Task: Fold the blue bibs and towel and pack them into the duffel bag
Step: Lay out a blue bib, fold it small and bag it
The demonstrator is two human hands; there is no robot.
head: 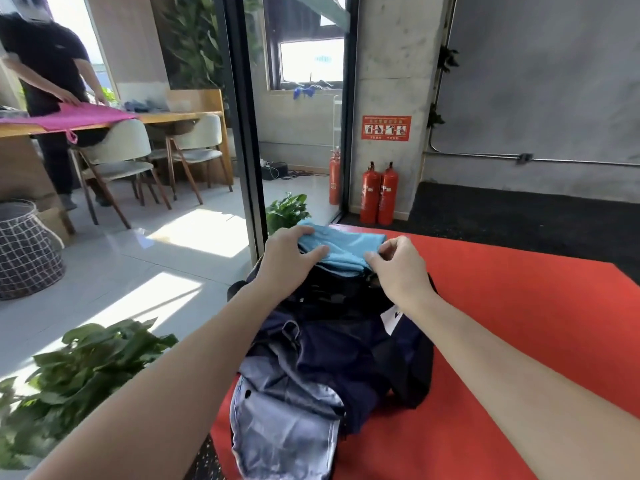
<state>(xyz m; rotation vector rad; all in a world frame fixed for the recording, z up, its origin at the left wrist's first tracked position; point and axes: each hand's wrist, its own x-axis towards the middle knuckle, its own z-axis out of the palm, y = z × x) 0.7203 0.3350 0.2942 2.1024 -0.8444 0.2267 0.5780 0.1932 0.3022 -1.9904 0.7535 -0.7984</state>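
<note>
A folded light-blue cloth (343, 247) lies at the far end of the dark navy duffel bag (349, 344), partly over its open mouth. My left hand (289, 259) grips the cloth's left side, fingers over the top and thumb on the near face. My right hand (398, 265) pinches its right near edge between thumb and fingers. The bag lies lengthwise on a red table surface (519, 323). Darker blue and pale denim-coloured fabric (284, 427) bunches at the bag's near end.
The red surface's left edge runs beside a black-framed glass partition (246, 133). Leafy plants (79, 368) stand at the lower left and behind the table. Two red fire extinguishers (379, 194) stand by a concrete pillar. Another person (48, 84) handles pink cloth at a far desk.
</note>
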